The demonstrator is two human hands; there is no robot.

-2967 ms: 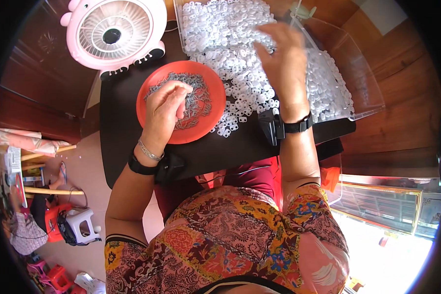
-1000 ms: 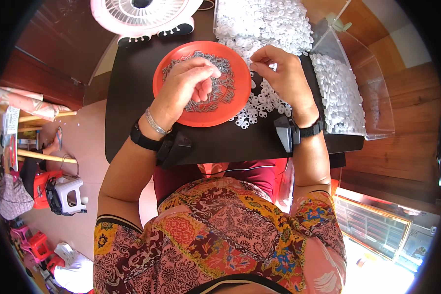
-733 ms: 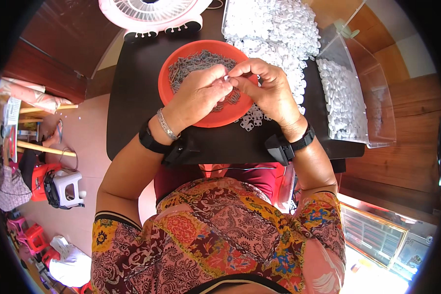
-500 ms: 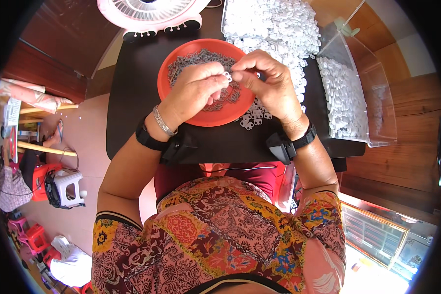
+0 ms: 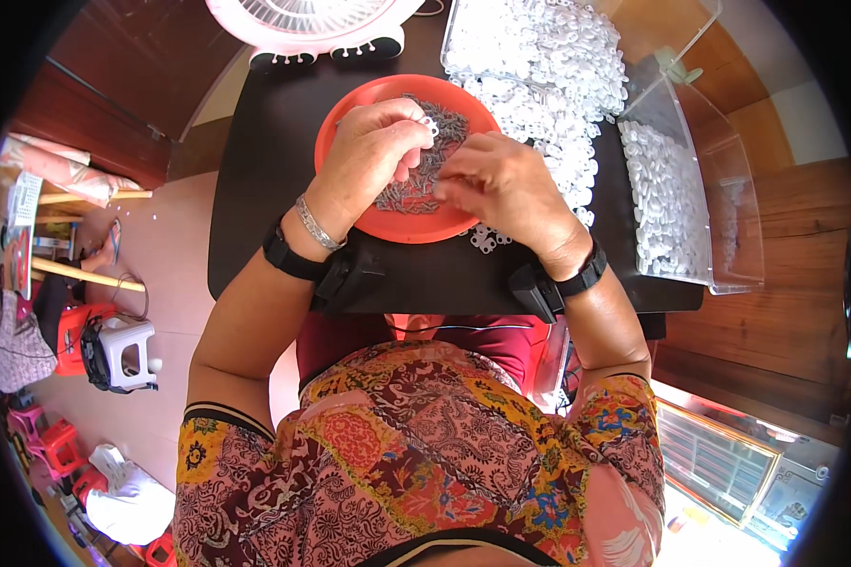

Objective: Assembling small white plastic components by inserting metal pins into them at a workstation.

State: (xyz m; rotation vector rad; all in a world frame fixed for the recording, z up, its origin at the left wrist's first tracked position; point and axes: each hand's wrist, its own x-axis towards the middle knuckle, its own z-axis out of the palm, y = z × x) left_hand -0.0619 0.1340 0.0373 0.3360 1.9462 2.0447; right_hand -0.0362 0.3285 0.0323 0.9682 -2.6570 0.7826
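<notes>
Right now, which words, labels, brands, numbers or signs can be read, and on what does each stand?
Readable text: none.
Pale sheet at the far left: dark marks, too small to read.
Glazed frame at lower right: too blurred to tell.
Pink fan, red dish, white piece in the left hand: no lettering visible.

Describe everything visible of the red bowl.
The red bowl is round, smooth, broad-rimmed and seemingly plastic. It sits upright on the dark table, holding many small grey pieces, with red showing between them. The left hand and right hand hide parts; whether either touches it is unclear.
</notes>
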